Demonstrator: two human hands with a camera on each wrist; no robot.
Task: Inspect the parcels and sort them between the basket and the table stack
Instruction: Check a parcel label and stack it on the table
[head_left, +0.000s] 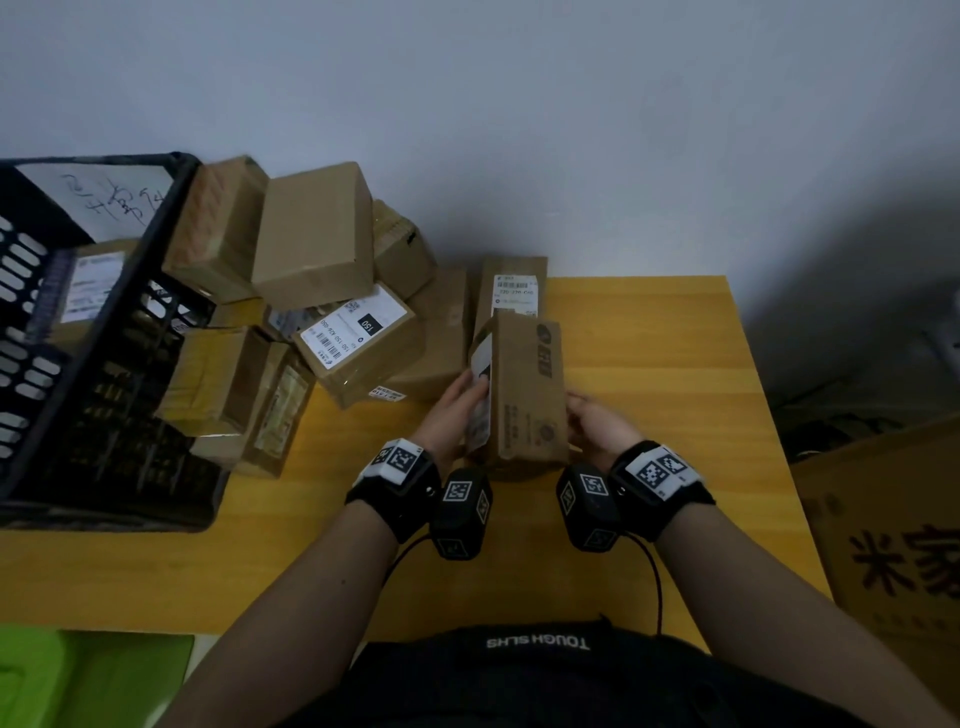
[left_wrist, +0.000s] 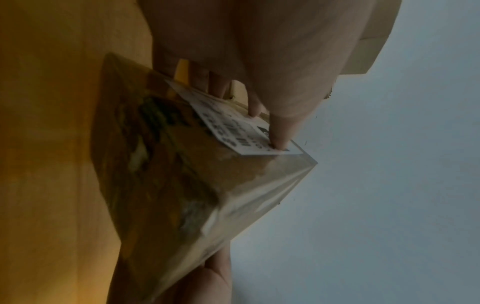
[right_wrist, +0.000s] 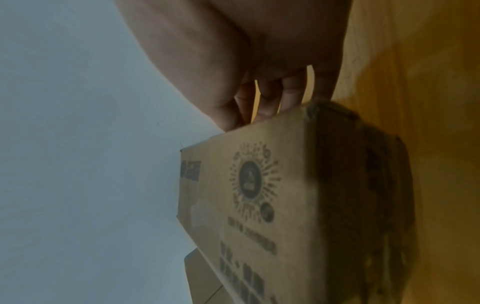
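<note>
Head view, basket holding labelled parcel

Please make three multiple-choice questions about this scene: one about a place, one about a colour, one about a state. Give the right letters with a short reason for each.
1. Where does the basket stand?
A. On the table's left side
B. On the floor to the right
C. On top of the parcel pile

2. What colour is the table top?
A. White
B. Yellow-orange
C. Dark grey

3. How is the parcel in front of the person held?
A. By the left hand alone
B. It lies untouched
C. Between both hands

Answers:
1. A: the black basket sits at the table's left, beside the parcel pile.
2. B: the bare surface is yellow-orange.
3. C: the left hand holds its labelled side and the right hand its opposite side.
</note>
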